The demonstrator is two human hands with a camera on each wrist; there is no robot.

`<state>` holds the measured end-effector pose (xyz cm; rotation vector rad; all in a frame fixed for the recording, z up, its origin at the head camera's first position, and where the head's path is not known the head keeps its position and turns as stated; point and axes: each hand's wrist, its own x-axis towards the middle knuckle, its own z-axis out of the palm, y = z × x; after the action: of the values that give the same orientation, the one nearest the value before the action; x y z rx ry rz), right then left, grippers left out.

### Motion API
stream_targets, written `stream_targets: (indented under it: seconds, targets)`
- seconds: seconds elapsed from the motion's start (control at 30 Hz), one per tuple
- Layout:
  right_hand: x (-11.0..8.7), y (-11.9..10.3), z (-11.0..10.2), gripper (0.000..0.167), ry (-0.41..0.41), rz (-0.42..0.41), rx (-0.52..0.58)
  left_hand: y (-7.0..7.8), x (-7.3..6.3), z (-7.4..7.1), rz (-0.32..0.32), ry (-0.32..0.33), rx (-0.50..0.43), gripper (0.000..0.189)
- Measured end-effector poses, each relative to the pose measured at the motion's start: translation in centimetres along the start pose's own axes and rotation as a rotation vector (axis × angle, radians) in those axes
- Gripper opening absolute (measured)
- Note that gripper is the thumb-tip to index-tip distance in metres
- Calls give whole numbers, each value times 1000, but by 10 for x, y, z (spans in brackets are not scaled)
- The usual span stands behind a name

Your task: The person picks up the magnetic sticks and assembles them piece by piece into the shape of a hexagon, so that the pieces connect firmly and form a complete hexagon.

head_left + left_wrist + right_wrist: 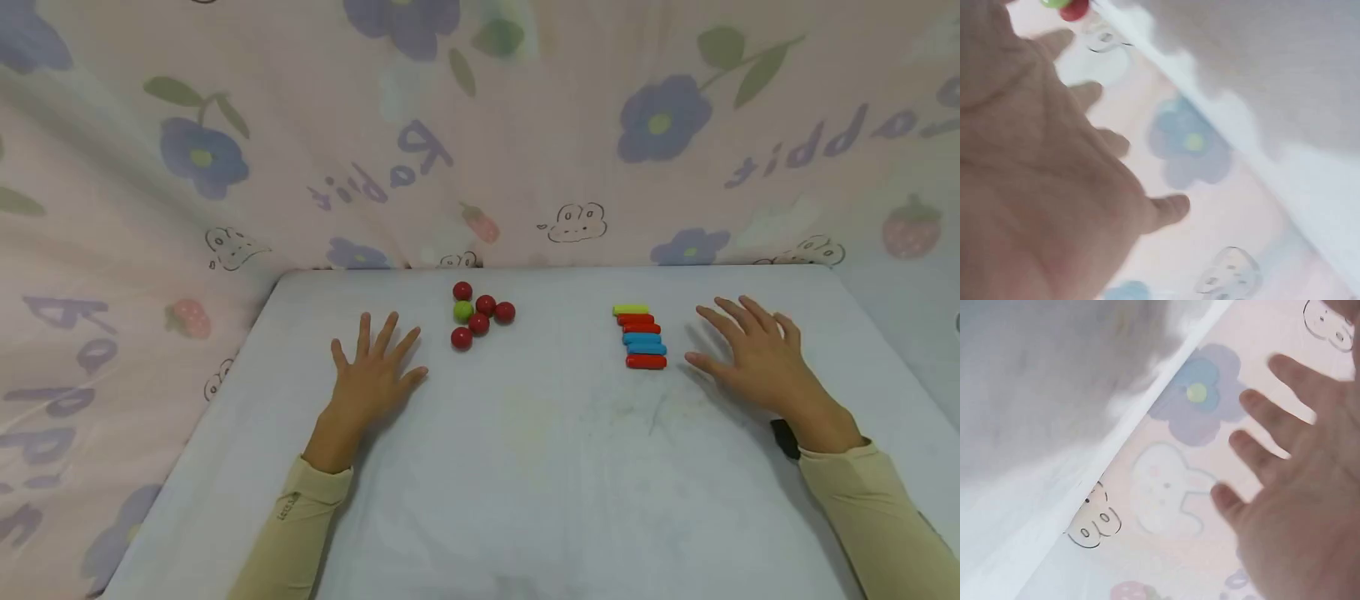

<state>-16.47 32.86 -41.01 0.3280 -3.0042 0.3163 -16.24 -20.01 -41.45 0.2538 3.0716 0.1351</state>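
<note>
My left hand point(367, 383) is over the left part of the white table, fingers spread and holding nothing. To its right lies a loose cluster of small balls: several red balls point(461, 337) and one green ball point(463, 312). On the right, my right hand point(765, 362) hovers with fingers apart and slightly bent, nothing in it. Left of that hand, several short sticks lie stacked in a column: a yellow stick point(631, 310) at the far end, then red sticks point(642, 329), blue sticks point(647, 349), and a red one nearest. The left wrist view catches a red ball point(1075, 9) past the fingers.
The white table point(517, 475) ends at the back against a pale curtain point(517, 150) printed with flowers and lettering. More of this curtain hangs along the left side. A black object point(785, 439) shows beneath the right wrist.
</note>
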Motion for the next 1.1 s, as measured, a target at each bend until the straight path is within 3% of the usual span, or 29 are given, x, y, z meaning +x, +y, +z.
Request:
stream_targets:
  seconds: [0.1, 0.3, 0.4, 0.57, 0.77, 0.97, 1.1]
  targets:
    - [-3, -12, 2, 70, 27, -61, 30, 2, -3, 0, 23, -55, -34, 67]
    - [4, -35, 6, 58, 52, -183, 80, 18, 10, 0, 85, -131, -135, 66]
    - [5, -43, 10, 50, 90, -234, 117, 27, 15, 0, 132, -128, -178, 66]
    - [8, -52, 14, 41, 138, -313, 122, 37, 22, -4, 176, -67, -194, 63]
    - [7, -52, 10, 31, 105, -303, 67, 46, 29, -8, 210, -63, -202, 54]
    - [6, -50, 10, 27, 50, -283, 67, 47, 28, -8, 202, -60, -205, 48]
    - [7, -48, 12, 27, 67, -294, 56, 48, 29, -8, 213, -49, -193, 48]
